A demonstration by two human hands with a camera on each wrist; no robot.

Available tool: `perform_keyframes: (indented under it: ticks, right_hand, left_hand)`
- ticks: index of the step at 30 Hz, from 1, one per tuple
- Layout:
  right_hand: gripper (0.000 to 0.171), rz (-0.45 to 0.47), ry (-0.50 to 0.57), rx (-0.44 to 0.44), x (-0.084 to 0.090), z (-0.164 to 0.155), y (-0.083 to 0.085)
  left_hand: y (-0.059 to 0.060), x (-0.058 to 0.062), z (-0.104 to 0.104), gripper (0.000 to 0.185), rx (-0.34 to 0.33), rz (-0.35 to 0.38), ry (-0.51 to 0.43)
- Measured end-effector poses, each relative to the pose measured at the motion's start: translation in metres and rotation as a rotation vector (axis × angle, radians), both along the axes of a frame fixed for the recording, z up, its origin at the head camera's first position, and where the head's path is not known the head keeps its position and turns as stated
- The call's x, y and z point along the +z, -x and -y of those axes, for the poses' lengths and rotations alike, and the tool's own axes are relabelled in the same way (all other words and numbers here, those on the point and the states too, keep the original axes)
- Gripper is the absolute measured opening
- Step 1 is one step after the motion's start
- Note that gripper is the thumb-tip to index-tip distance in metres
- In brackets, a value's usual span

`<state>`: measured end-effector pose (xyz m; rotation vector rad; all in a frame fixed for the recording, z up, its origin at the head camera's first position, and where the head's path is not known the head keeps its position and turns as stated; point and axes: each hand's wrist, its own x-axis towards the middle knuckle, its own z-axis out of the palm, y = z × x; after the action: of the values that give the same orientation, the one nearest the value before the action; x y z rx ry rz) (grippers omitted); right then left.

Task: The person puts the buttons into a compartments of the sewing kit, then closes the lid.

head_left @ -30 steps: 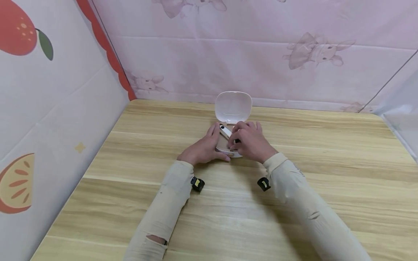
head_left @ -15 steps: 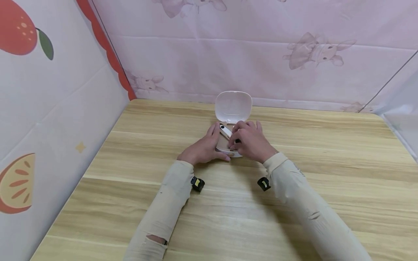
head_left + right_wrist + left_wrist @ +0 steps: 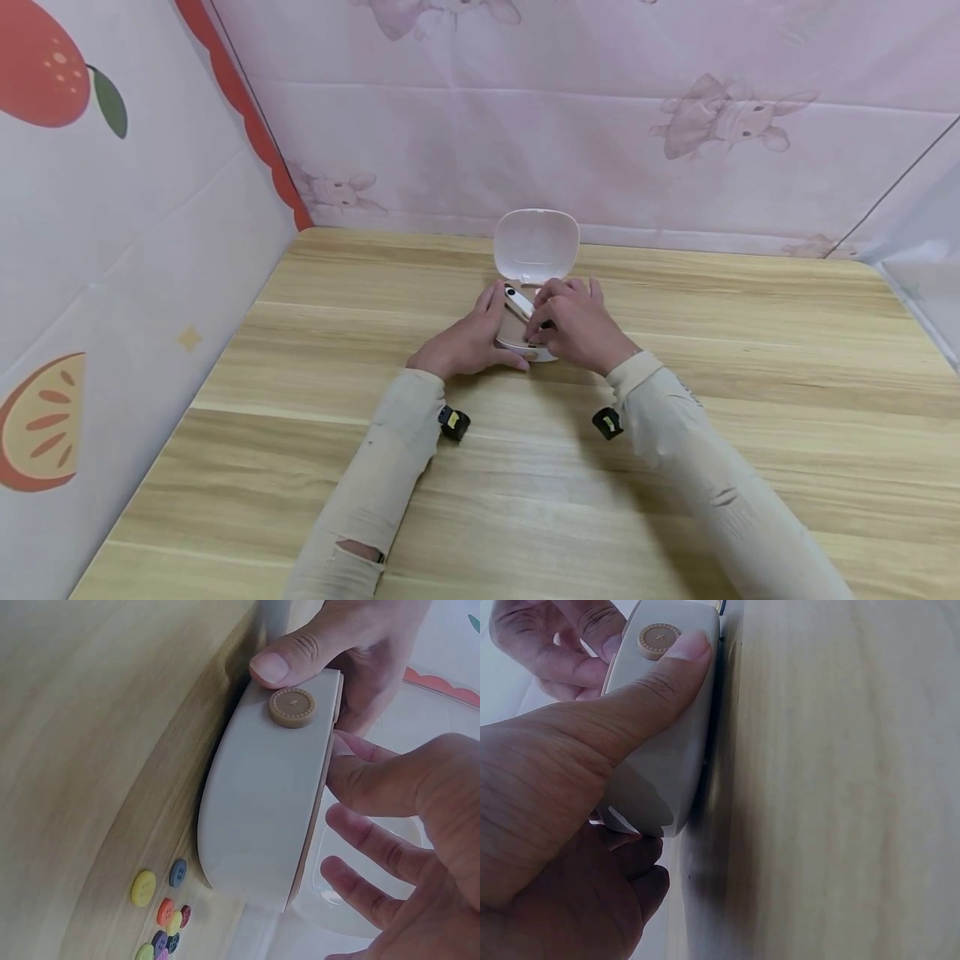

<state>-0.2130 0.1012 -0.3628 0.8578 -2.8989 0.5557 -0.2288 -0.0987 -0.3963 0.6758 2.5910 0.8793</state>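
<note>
A white sewing box (image 3: 544, 355) lies on the table with its lid (image 3: 536, 246) raised at the back. Its brown inner tray bears a slim white piece (image 3: 519, 302) with a black dot at one end, lying diagonally. My left hand (image 3: 468, 337) grips the box from the left, thumb along the front by a brown button-shaped clasp (image 3: 292, 707). Over the right part of the tray, my right hand (image 3: 581, 325) bends its fingers down, with thumb and forefinger close together at the inner edge. A dark bit shows under them; I cannot tell whether they pinch anything.
Several loose coloured buttons, including a yellow button (image 3: 143, 888) and a blue button (image 3: 178, 873), lie on the wooden table (image 3: 360, 292) beyond the box's right side. A pink patterned wall sheet (image 3: 600, 150) rises behind the table's far edge.
Both hands and the box keep their places. The right fingers shift only slightly over the tray, and the head view turns a little.
</note>
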Motion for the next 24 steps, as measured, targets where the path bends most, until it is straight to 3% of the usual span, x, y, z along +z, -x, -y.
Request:
perform_keyframes:
  ticks: [10, 24]
  right_hand:
    - [0.005, -0.008, 0.062, 0.014, 0.005, -0.009, 0.002]
    - [0.010, -0.037, 0.104, -0.084, 0.010, -0.046, 0.006]
  left_hand:
    - [0.000, -0.001, 0.000, 0.126, 0.001, 0.007, -0.015]
    - [0.001, 0.001, -0.001, 0.126, -0.004, -0.006, -0.011]
